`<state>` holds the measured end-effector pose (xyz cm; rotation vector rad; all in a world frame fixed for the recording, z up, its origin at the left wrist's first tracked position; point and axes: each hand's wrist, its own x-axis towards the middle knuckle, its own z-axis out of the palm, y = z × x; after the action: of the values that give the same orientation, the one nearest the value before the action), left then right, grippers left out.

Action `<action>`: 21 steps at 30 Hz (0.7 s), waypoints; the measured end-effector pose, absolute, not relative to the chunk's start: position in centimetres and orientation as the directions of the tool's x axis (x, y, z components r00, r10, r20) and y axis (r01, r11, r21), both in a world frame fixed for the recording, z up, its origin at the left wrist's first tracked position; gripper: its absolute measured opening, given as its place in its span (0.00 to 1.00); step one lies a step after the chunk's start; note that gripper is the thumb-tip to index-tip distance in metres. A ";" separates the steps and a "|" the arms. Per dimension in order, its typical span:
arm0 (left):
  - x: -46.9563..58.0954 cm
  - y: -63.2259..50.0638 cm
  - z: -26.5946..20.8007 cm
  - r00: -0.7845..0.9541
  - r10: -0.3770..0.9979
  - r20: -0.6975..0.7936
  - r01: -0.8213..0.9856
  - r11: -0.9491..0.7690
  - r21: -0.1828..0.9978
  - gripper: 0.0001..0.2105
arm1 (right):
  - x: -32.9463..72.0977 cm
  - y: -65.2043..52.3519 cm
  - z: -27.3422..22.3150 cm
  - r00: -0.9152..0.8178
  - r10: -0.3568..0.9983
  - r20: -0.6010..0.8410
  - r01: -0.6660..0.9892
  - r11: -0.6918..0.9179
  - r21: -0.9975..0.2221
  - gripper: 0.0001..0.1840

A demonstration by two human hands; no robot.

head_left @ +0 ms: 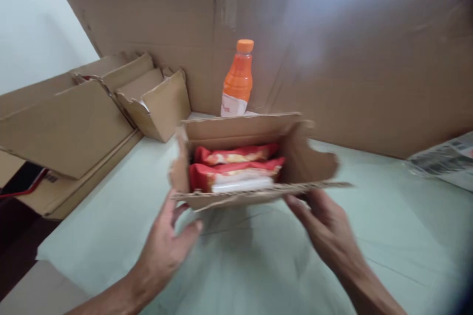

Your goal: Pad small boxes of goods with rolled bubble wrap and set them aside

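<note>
An open-topped cardboard box (236, 130) is in front of me, with red snack packets (240, 167) lying inside it; a white part shows on the nearer one. My left hand (172, 236) is at the box's near left corner, its fingers partly hidden behind the side and its thumb held apart. At the near right corner, my right hand (321, 216) grips the box from below the front flap, with its fingertips partly out of sight. Just behind the box stands a bottle (237, 78) of orange drink with an orange cap and a pale label.
Several open cardboard boxes (166, 103) stand at the left, along the table edge. A tall cardboard panel (166, 19) rises behind everything. Pale green sheeting (369, 211) covers the table, and a printed plastic package (447, 157) lies at the far right.
</note>
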<state>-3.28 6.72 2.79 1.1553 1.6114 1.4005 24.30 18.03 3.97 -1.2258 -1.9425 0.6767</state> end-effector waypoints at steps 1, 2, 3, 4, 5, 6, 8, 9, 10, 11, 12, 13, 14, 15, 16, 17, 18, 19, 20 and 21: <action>-5.3 5.5 2.7 -0.452 0.890 0.057 0.188 0.033 0.982 0.30 | 20.6 19.1 4.3 -0.343 0.906 0.247 0.478 0.395 -0.785 0.14; -7.1 4.2 2.5 -0.539 0.840 0.067 0.198 0.050 0.979 0.30 | 16.8 20.3 4.6 -0.415 0.882 0.222 0.414 0.400 -0.818 0.16; -8.6 2.9 2.2 -0.615 0.785 0.075 0.203 0.066 0.977 0.30 | 13.1 21.3 4.7 -0.503 0.834 0.225 0.332 0.428 -0.841 0.17; -9.9 1.7 1.8 -0.681 0.727 0.084 0.201 0.076 0.977 0.30 | 9.6 22.2 4.8 -0.601 0.768 0.221 0.263 0.452 -0.852 0.18; -10.9 0.7 1.3 -0.735 0.672 0.090 0.194 0.082 0.977 0.31 | 6.3 22.9 4.7 -0.684 0.692 0.228 0.206 0.484 -0.850 0.19; -11.7 -0.1 0.9 -0.777 0.622 0.094 0.184 0.081 0.980 0.32 | 3.3 23.3 4.5 -0.734 0.637 0.236 0.181 0.518 -0.836 0.20; -12.8 -0.9 0.0 -0.827 0.550 0.116 0.175 0.056 0.983 0.34 | -1.5 23.5 3.7 -0.753 0.619 0.223 0.227 0.563 -0.795 0.22; -13.2 -0.8 -0.3 -0.837 0.533 0.126 0.175 0.043 0.984 0.35 | -3.4 23.4 3.1 -0.732 0.649 0.210 0.275 0.563 -0.780 0.23; -13.5 -0.5 -0.5 -0.840 0.527 0.132 0.176 0.034 0.984 0.35 | -4.9 23.0 2.5 -0.700 0.687 0.196 0.318 0.545 -0.775 0.26; -13.9 0.0 -0.6 -0.839 0.527 0.134 0.175 0.028 0.984 0.34 | -6.1 22.6 1.8 -0.671 0.719 0.180 0.345 0.518 -0.783 0.30; -14.2 0.7 -0.7 -0.838 0.528 0.135 0.174 0.024 0.985 0.34 | -7.1 22.3 1.2 -0.653 0.739 0.163 0.353 0.488 -0.798 0.34; -14.6 1.5 -0.7 -0.837 0.531 0.133 0.170 0.022 0.985 0.33 | -7.9 21.9 0.5 -0.651 0.744 0.149 0.347 0.467 -0.814 0.37; -15.0 2.3 -0.8 -0.833 0.536 0.133 0.167 0.017 0.986 0.33 | -8.5 21.7 -0.1 -0.663 0.736 0.135 0.337 0.455 -0.824 0.39; -15.4 3.1 -0.9 -0.829 0.541 0.139 0.170 0.007 0.985 0.32 | -9.1 21.5 -0.6 -0.684 0.720 0.120 0.330 0.452 -0.829 0.41; -15.8 3.8 -1.0 -0.824 0.547 0.150 0.176 -0.004 0.984 0.32 | -9.6 21.4 -1.0 -0.706 0.700 0.108 0.325 0.456 -0.828 0.42; -16.2 4.3 -1.2 -0.818 0.552 0.164 0.187 -0.014 0.982 0.33 | -10.0 21.5 -1.4 -0.724 0.682 0.102 0.321 0.465 -0.825 0.42; -16.6 4.8 -1.4 -0.812 0.557 0.176 0.198 -0.021 0.980 0.33 | -10.4 21.5 -1.7 -0.735 0.670 0.104 0.315 0.474 -0.822 0.42; -16.9 5.1 -1.6 -0.810 0.558 0.182 0.203 -0.025 0.979 0.33 | -10.6 21.6 -1.9 -0.739 0.664 0.112 0.310 0.483 -0.819 0.40; -17.0 5.2 -1.7 -0.813 0.554 0.179 0.197 -0.028 0.980 0.33 | -10.6 21.6 -2.2 -0.739 0.662 0.123 0.304 0.491 -0.816 0.37; -17.1 5.2 -1.8 -0.821 0.547 0.165 0.178 -0.031 0.984 0.33 | -10.5 21.5 -2.4 -0.737 0.663 0.133 0.300 0.498 -0.814 0.34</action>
<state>-17.09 5.21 -1.83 0.7676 1.9728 1.9288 -10.48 21.51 -2.41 -0.7953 -2.3135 1.1344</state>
